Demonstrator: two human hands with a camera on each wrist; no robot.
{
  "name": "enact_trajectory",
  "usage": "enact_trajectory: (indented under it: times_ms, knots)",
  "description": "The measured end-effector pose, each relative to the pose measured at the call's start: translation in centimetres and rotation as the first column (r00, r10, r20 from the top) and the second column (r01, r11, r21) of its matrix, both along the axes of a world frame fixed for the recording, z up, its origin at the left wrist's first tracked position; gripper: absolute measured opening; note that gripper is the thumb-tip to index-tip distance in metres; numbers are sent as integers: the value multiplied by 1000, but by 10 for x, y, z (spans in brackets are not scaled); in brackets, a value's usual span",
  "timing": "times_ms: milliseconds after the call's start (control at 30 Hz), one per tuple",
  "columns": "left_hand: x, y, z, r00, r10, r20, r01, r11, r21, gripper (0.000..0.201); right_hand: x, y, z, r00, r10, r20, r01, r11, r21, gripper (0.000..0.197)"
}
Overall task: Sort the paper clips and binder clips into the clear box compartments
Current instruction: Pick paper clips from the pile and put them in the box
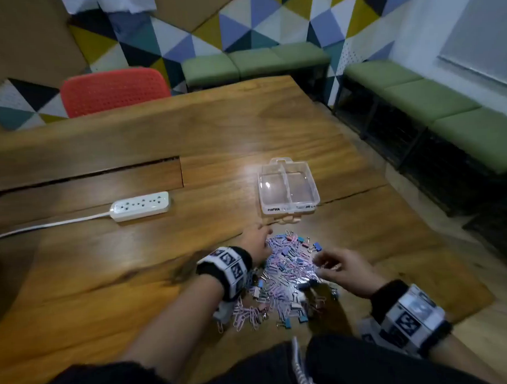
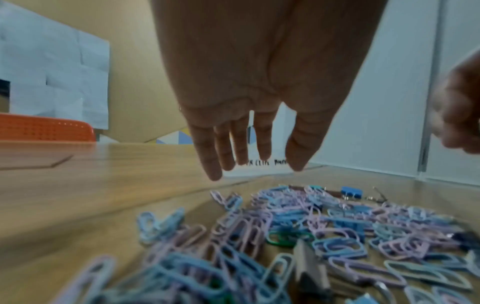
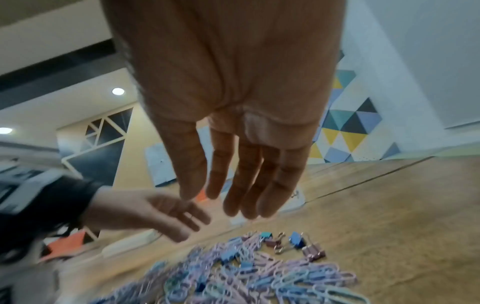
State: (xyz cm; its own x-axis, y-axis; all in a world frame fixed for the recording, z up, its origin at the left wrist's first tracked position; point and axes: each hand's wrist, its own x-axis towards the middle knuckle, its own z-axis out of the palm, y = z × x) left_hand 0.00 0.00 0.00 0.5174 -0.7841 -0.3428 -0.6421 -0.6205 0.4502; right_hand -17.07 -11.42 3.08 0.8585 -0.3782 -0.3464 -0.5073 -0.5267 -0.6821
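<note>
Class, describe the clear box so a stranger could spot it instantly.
Start at the wooden table and find the heap of pastel clips. Just beyond it sits the clear box: see-through, split by a divider into compartments, and empty, unlike the solid white power strip further left.

— What can't you make out in the pile of clips [image 1: 287, 279]?

— From the head camera, single paper clips are too small to separate, and the left wrist band [image 1: 226, 269] covers the pile's left edge. Both wrist views smear the nearest clips into pastel streaks.

— And the clear box [image 1: 288, 187]?

— Its front label is too small and blurred to read; in the left wrist view the left hand's fingers [image 2: 215, 156] hide most of it (a few handwritten letters show between them, illegible).

— The hands?

— The right hand [image 2: 457, 107] is a blurred shape cut off by the left wrist picture's right edge.
</note>
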Motion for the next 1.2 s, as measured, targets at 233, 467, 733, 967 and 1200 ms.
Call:
enact_trajectory:
  times_ms: [233, 467, 733, 967, 1200]
  knots:
    - [-11, -24, -25, 981, -83, 174, 45, 977, 209, 33, 12, 9, -34, 988, -147, -43, 144, 988, -63, 41]
    - [-6, -15, -22, 990, 140, 30, -142, 986, 82, 11, 22, 17, -64, 989, -144, -37, 128, 954, -271, 45]
    - [11, 13, -17, 708, 354, -611, -469, 883, -31, 10, 37, 18, -70, 984, -162, -70, 132, 940, -314, 31]
    - [9, 20, -14, 181, 350, -919, -686, 714, 137, 19, 40, 7, -69, 979, -201, -39, 192, 969, -156, 7]
    - [-5, 9, -11, 227, 291, -929, -704, 708, 49, 24, 25, -6, -55, 862, -503, 58, 438, 798, 415, 18]
